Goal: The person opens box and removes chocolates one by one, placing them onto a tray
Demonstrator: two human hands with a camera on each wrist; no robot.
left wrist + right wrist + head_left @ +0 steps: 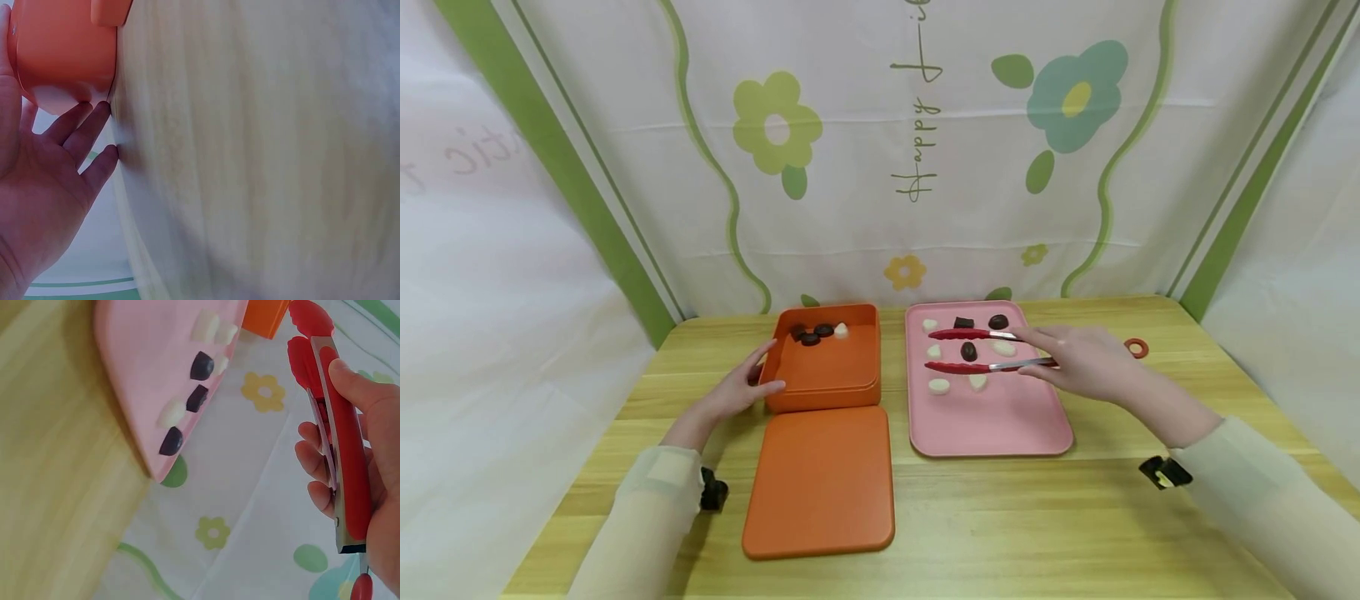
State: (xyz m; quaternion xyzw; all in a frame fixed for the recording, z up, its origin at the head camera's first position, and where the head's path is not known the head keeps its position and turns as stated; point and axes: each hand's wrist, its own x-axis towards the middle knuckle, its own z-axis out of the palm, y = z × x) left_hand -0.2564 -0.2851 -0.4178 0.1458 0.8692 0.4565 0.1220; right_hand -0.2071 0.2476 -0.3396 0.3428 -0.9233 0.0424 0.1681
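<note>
My right hand (pixel 1086 362) holds red-tipped metal tongs (pixel 958 368) above the pink tray (pixel 992 429). The tongs' arms are spread apart, and a dark oval chocolate (pixel 969 352) shows between them. In the right wrist view, fingers and thumb wrap the red handle (pixel 353 456). White and dark chocolates lie on the tray, among them a white oval piece (pixel 938 387). With fingers spread, my left hand (pixel 730 393) touches the left side of the orange box (pixel 820 400), its thumb at the front corner. Inside the box are a white piece (pixel 841 331) and several dark ones (pixel 810 339).
An orange lid (pixel 820 483) lies flat on the wooden table (pixel 1000 525), right in front of the box. Behind the table hangs a flower-printed curtain (pixel 850 167), with more cloth at both sides. A red ring (pixel 1137 348) on the tongs' end sticks out past my right hand.
</note>
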